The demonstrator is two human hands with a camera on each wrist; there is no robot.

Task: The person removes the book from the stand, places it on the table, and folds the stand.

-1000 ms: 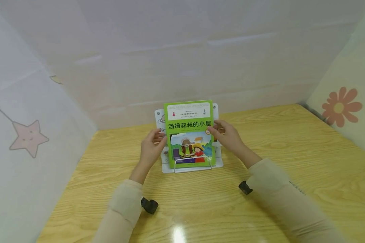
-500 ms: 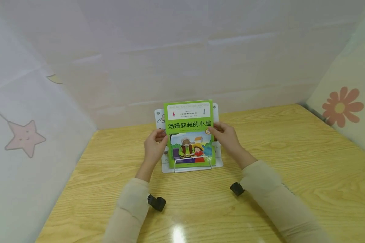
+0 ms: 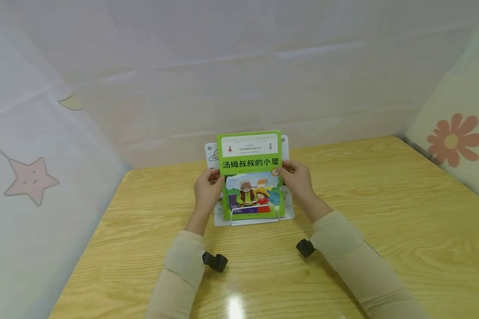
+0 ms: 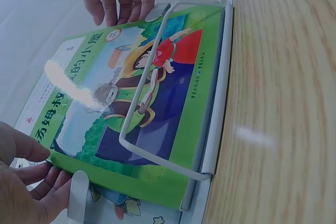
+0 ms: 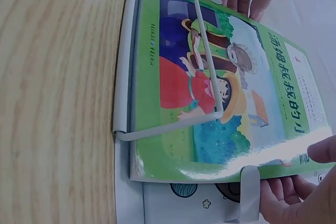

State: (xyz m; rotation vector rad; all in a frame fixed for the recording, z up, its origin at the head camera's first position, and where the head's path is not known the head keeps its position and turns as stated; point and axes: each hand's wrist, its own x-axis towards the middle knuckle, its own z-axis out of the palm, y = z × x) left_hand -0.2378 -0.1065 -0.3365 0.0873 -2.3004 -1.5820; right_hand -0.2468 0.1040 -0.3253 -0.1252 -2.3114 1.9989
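Near the middle of the far edge of the yellow wood-grain tabletop (image 3: pixel 383 212) stands a white book stand with printed drawings (image 3: pixel 288 212); on it rests a rectangular paper book with a bright green cover (image 3: pixel 252 177), leaning backward, its lower part behind the bent white wire (image 5: pixel 173 126) of the stand; the cover carries a black Chinese title and, below this, two cartoon figures, one of them in a yellow hat and red dress; the left hand (image 3: pixel 207 188) holds the left edge of the book, the thumb at its front side and the other fingers curled behind; the right hand (image 3: pixel 299 179) pinches the right edge at nearly the same height, its thumb on the cover and its fingers bent behind; just beside each hand is a rounded white tab (image 4: pixel 79 195) of the stand; both forearms, in beige sleeves (image 3: pixel 343 243), reach over the tabletop from its near edge; beyond the far edge hangs a pale wall covering (image 3: pixel 243 79), with a pink star (image 3: pixel 32 180) at left and a red flower (image 3: pixel 455 139) at right.
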